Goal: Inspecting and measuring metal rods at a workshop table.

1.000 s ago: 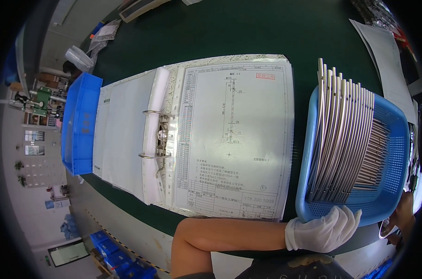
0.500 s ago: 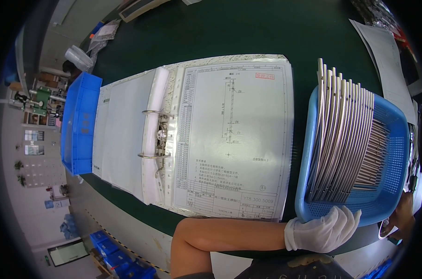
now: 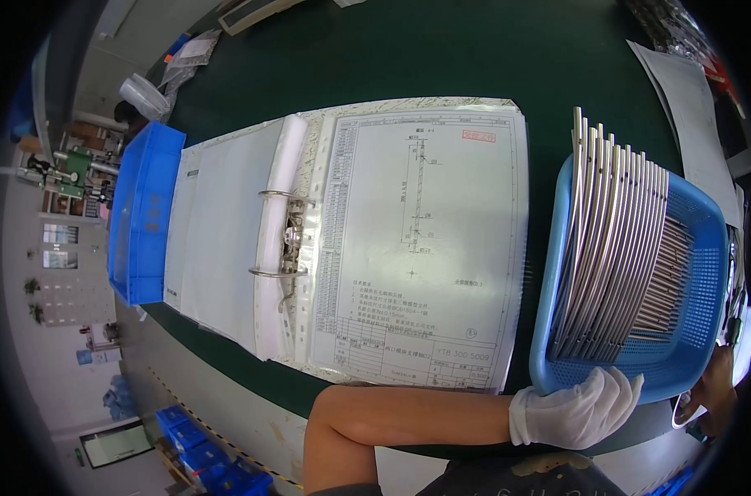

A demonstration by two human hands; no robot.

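Note:
My left hand [image 3: 576, 412], in a white glove, rests at the near rim of a blue plastic basket [image 3: 541, 331], its fingers curled together against the edge. Long, slim metal rods [image 3: 611, 248] lie side by side in the basket, their far ends sticking out over the back rim. More rods [image 3: 669, 281] lie beneath and to the right of them. At the basket's near right corner, my right hand [image 3: 715, 393] shows only in part, dark and cut off by the picture's rim. Beside it is a white curved edge [image 3: 686, 409] that I cannot make out. The right fingers are hidden.
Left of the basket lies an open ring binder [image 3: 309, 248] with a technical drawing [image 3: 421, 273] in a clear sleeve. Beyond it stands a blue bin [image 3: 148, 215]. Paper sheets [image 3: 681, 107] lie at the far right of the dark green table [image 3: 442, 58].
The view has shifted slightly, so the binder and basket sit a little differently in it. Both hands stay where they were at the basket.

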